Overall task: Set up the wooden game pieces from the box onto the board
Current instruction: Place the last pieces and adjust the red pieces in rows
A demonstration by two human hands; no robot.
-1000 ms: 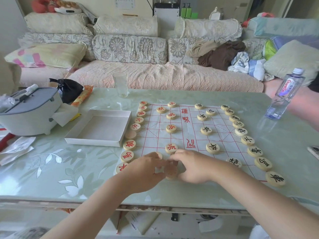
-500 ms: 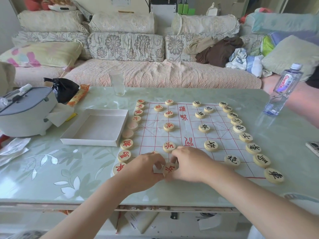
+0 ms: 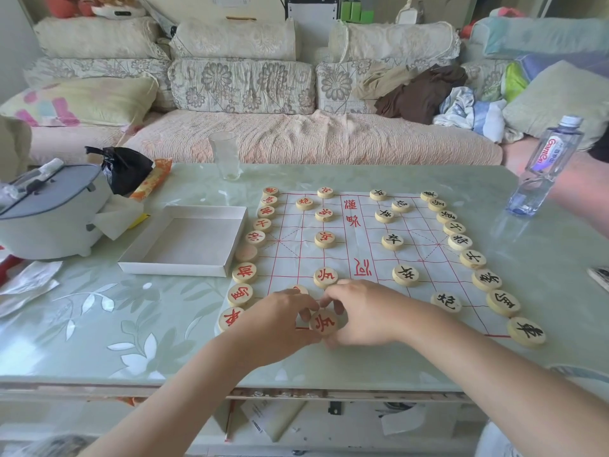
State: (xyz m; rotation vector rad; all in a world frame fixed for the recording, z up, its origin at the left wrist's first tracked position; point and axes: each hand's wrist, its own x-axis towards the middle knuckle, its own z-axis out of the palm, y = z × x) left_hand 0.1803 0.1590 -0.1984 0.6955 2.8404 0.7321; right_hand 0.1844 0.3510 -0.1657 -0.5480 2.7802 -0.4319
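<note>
The paper board with a red grid lies on the glass-topped table. Several red-lettered wooden discs line its left edge, and several black-lettered ones line its right edge; more stand on the grid. At the board's near edge my left hand and my right hand meet around one red-lettered piece, face up, with fingers of both hands on its rim. A further disc is half hidden behind my left hand. The white box stands empty left of the board.
A water bottle stands at the far right with another person's arm behind it. A clear glass is beyond the board. A grey appliance, tissue and a black bag fill the left. A sofa runs behind the table.
The piece between my hands was hidden by my fingers a second ago; now its red character shows face up. Both hands stayed at the board's near edge.
</note>
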